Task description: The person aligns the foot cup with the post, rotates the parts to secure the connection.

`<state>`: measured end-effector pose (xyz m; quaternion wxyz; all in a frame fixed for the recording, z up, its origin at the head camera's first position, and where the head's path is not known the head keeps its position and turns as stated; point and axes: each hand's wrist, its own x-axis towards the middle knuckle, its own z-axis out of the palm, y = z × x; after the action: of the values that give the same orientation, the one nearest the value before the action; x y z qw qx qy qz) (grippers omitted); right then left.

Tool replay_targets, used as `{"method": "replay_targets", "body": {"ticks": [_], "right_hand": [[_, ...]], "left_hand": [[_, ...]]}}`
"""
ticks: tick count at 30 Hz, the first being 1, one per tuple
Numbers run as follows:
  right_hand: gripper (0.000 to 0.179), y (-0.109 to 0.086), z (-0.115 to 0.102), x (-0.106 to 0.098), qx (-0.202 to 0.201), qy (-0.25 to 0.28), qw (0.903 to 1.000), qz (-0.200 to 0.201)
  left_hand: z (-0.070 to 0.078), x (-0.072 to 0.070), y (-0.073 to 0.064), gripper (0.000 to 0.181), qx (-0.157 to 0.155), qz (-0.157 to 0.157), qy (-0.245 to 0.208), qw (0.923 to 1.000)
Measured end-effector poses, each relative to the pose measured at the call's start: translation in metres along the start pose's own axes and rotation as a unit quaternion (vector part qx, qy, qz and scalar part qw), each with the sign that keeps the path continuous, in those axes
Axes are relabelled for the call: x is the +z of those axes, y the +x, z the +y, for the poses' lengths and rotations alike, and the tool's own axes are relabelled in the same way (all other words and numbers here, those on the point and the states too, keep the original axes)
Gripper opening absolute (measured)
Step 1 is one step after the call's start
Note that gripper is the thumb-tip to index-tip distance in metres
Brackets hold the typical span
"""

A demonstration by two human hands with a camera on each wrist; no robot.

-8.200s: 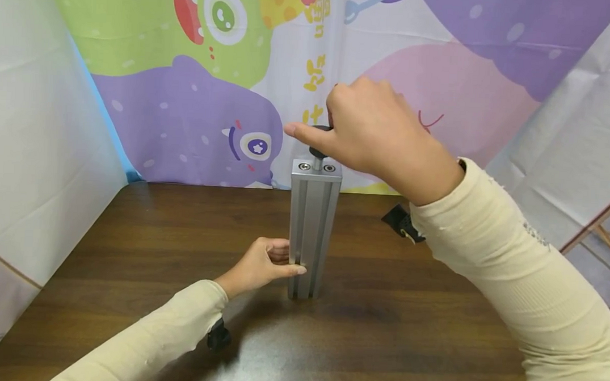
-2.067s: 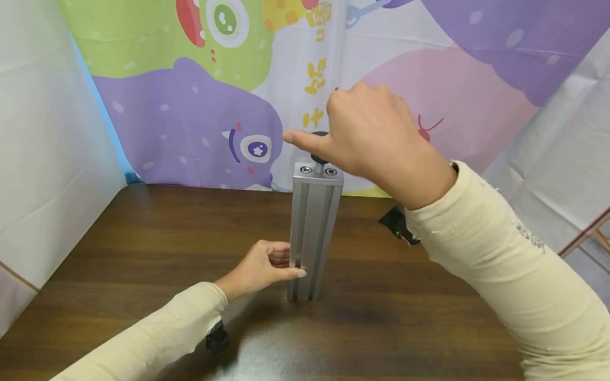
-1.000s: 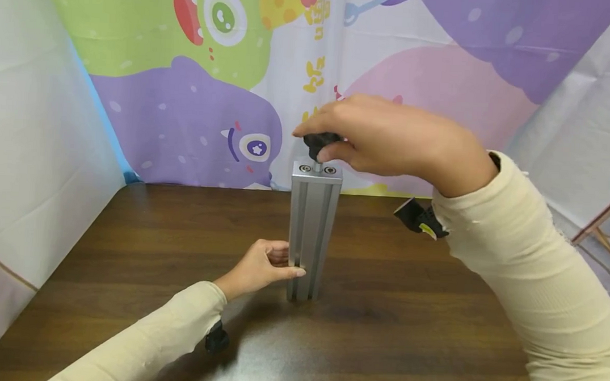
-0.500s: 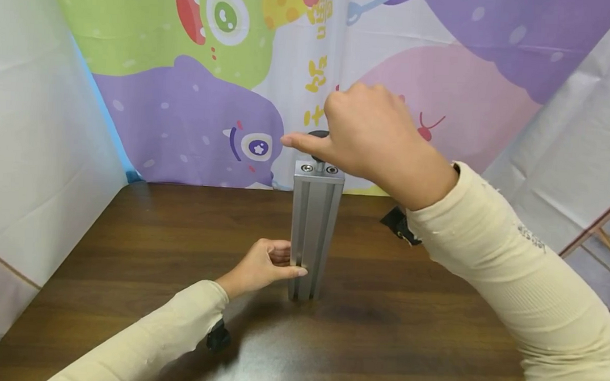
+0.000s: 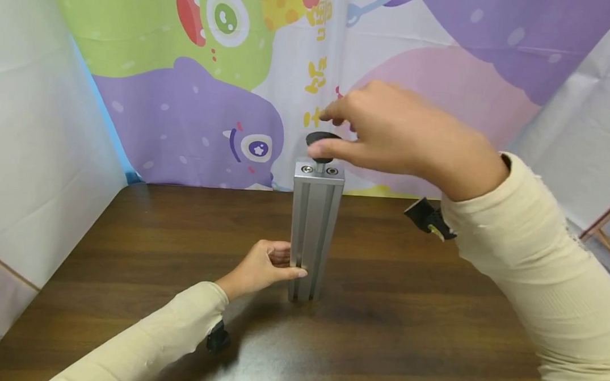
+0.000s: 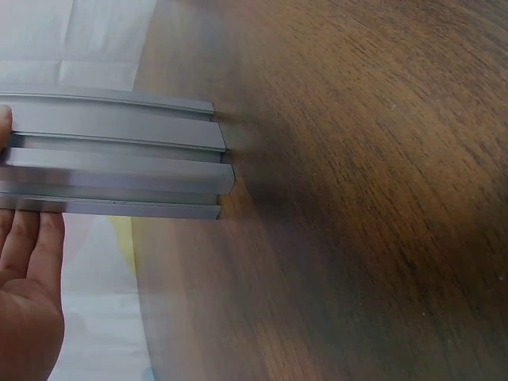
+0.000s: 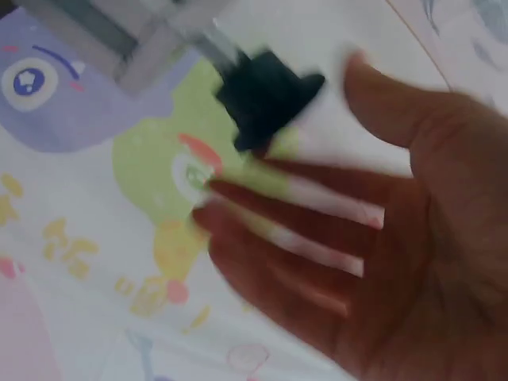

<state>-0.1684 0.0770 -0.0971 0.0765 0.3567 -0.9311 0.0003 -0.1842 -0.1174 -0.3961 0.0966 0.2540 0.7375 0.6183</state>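
A silver aluminium profile (image 5: 313,230) with lengthwise grooves stands upright over the wooden table, its lower end right at the tabletop. My left hand (image 5: 256,265) grips it low down, thumb on the near face and fingers round behind. From its top end, between two recessed screws, rises a metal stem carrying a black levelling foot (image 5: 321,139). My right hand (image 5: 394,129) is around the foot, fingers spread. In the right wrist view, gaps show between the blurred foot (image 7: 266,95) and the thumb; the fingertips extend past it.
A brown wooden table (image 5: 181,219) spreads beneath. Behind it hangs a cartoon-printed curtain (image 5: 185,117), with white sheets at both sides. Black wrist cameras hang under both cream sleeves.
My right hand has repeatedly turned at the levelling foot; since half a second ago it has rolled back, fingers loosening and spreading. My left hand and the profile stay in place.
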Motion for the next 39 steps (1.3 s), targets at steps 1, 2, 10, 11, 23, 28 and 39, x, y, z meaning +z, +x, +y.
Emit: {"method": "replay_targets", "body": {"ticks": [1, 2, 10, 11, 23, 28, 39], "right_hand": [[0.036, -0.001, 0.004, -0.002, -0.035, 0.007, 0.9993, -0.011], [0.038, -0.002, 0.008, -0.004, -0.069, 0.014, 0.9973, -0.019], [0.046, -0.001, 0.021, -0.002, -0.168, 0.050, 0.9829, -0.055], [0.046, 0.000, 0.021, -0.001, -0.170, 0.053, 0.9827, -0.050], [0.047, 0.010, 0.000, 0.008, -0.010, -0.014, 0.9996, 0.023], [0.063, 0.012, -0.013, 0.010, 0.094, -0.062, 0.9923, 0.053], [0.063, 0.011, -0.014, 0.013, 0.105, -0.059, 0.9910, 0.058]], "left_hand": [[0.000, 0.000, 0.000, 0.030, 0.001, 0.000, -0.001, 1.0000], [0.000, 0.000, 0.000, 0.030, 0.002, -0.001, -0.002, 1.0000], [0.001, 0.001, 0.000, 0.031, -0.001, -0.002, 0.000, 1.0000], [0.001, 0.001, 0.000, 0.031, -0.001, -0.002, 0.000, 1.0000], [0.001, 0.001, 0.000, 0.032, -0.003, 0.000, -0.003, 1.0000], [0.003, 0.001, 0.000, 0.031, -0.004, 0.001, -0.001, 1.0000], [0.003, 0.001, -0.001, 0.032, -0.004, 0.002, 0.003, 1.0000]]}}
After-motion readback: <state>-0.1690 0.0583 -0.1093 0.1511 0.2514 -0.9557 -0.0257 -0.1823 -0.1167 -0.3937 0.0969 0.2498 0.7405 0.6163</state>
